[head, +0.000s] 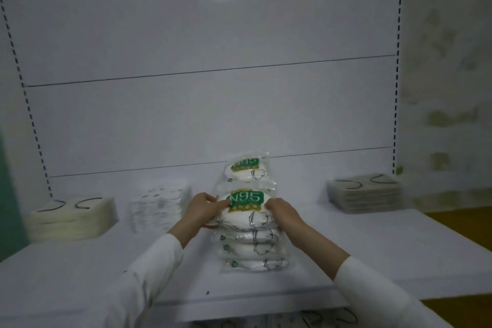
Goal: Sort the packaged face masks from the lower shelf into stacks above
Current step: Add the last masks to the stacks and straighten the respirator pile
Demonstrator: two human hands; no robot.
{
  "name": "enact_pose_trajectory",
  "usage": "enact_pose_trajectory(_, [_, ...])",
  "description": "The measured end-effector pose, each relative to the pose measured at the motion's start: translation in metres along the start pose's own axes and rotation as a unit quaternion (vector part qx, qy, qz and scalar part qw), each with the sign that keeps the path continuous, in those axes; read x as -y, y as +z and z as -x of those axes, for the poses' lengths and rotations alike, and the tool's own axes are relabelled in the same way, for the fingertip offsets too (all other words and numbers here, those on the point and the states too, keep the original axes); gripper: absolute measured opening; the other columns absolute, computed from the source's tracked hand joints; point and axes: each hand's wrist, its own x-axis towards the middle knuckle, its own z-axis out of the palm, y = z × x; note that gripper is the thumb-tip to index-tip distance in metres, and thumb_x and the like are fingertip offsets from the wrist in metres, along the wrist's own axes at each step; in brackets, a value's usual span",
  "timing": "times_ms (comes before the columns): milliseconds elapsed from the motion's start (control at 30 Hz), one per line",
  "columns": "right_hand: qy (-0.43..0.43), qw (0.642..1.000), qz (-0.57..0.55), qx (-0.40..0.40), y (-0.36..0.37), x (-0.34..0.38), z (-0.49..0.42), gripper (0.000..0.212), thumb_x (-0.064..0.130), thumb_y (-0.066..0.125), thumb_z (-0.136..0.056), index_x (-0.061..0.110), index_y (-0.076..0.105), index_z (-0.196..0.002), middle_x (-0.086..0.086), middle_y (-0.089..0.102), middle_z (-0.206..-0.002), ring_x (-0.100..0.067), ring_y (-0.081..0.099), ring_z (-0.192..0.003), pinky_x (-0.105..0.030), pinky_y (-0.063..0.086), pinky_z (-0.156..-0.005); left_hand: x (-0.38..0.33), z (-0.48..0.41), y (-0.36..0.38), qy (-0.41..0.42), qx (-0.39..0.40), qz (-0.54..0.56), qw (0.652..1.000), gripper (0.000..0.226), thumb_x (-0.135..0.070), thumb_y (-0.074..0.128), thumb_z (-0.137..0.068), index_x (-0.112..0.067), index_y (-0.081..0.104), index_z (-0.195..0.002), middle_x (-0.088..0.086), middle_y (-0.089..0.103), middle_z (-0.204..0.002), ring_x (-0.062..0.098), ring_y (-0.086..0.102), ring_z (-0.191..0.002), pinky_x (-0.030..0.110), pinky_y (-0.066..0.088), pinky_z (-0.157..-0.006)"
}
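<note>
Now, the top N95 pack [246,206] lies on the centre stack [250,247] at mid-frame, on the white shelf [372,247]. Your left hand [203,208] pinches its left edge, and your right hand [282,214] curls its fingers over the right edge. A second N95 pack [246,168] sits just behind. A cream stack [72,217] sits at far left and a grey stack [367,193] at far right.

— Where are your hands right now?
— Both my arms reach forward, white sleeves [149,269] down to the wrists. My left hand [206,209] pinches the left edge of the top mask pack [247,208], thumb on top, fingers underneath.
— And the right?
— My right hand [283,214] curls over the right edge, knuckles up, about level with the left.
</note>
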Motion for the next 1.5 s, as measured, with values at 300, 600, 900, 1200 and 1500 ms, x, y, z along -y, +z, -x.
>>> enact_pose_trajectory(300, [-0.099, 0.991, 0.075, -0.058, 0.0, -0.006, -0.014, 0.033, 0.014, 0.038, -0.095, 0.019, 0.054, -0.123, -0.016, 0.054, -0.122, -0.021, 0.054, -0.082, -0.017, 0.035, -0.051, 0.011, -0.014, 0.011, 0.034, -0.019, -0.058, 0.998, 0.039, -0.042, 0.071, -0.079, -0.01, 0.053, -0.094, 0.009, 0.059, -0.1, 0.015, 0.058, -0.07, 0.019, 0.044, -0.037])
enact_pose_trajectory(600, [-0.145, 0.98, 0.132, -0.039, -0.008, -0.008, -0.008, 0.052, 0.047, 0.062, -0.085, 0.023, 0.053, -0.13, -0.006, 0.048, -0.132, -0.022, 0.046, -0.123, -0.028, 0.034, -0.093, 0.018, -0.01, -0.01, -0.027, 0.081, 0.033, 0.996, 0.048, -0.052, 0.062, -0.083, -0.014, 0.057, -0.113, 0.009, 0.061, -0.109, 0.027, 0.061, -0.096, 0.037, 0.057, -0.075])
enact_pose_trajectory(900, [-0.217, 0.951, 0.214, -0.059, -0.012, -0.014, -0.002, 0.061, 0.053, 0.063, -0.082, 0.023, 0.05, -0.134, -0.003, 0.047, -0.138, -0.021, 0.044, -0.127, -0.036, 0.036, -0.104, 0.028, 0.008, -0.015, 0.033, 0.073, -0.002, 0.997, 0.056, -0.046, 0.067, -0.081, -0.022, 0.051, -0.129, 0.006, 0.059, -0.116, 0.021, 0.061, -0.096, 0.035, 0.057, -0.074])
enact_pose_trajectory(1200, [-0.436, 0.827, 0.321, -0.15, -0.037, -0.039, 0.044, 0.04, 0.038, 0.053, -0.086, 0.013, 0.065, -0.115, -0.002, 0.065, -0.117, -0.022, 0.056, -0.112, -0.035, 0.04, -0.099, 0.035, 0.061, -0.042, 0.267, -0.085, -0.309, 0.909, 0.061, -0.069, 0.045, -0.072, -0.031, 0.055, -0.119, -0.011, 0.064, -0.106, 0.015, 0.062, -0.091, 0.041, 0.052, -0.083])
enact_pose_trajectory(1500, [-0.564, 0.765, 0.294, -0.105, -0.037, -0.112, 0.12, 0.025, 0.002, 0.049, -0.087, -0.004, 0.068, -0.101, -0.013, 0.069, -0.098, -0.028, 0.063, -0.093, -0.038, 0.049, -0.076, 0.086, 0.151, 0.002, 0.501, 0.021, -0.186, 0.845, 0.029, -0.038, 0.055, -0.082, -0.018, 0.064, -0.101, -0.011, 0.066, -0.086, 0.007, 0.06, -0.068, 0.029, 0.054, -0.06])
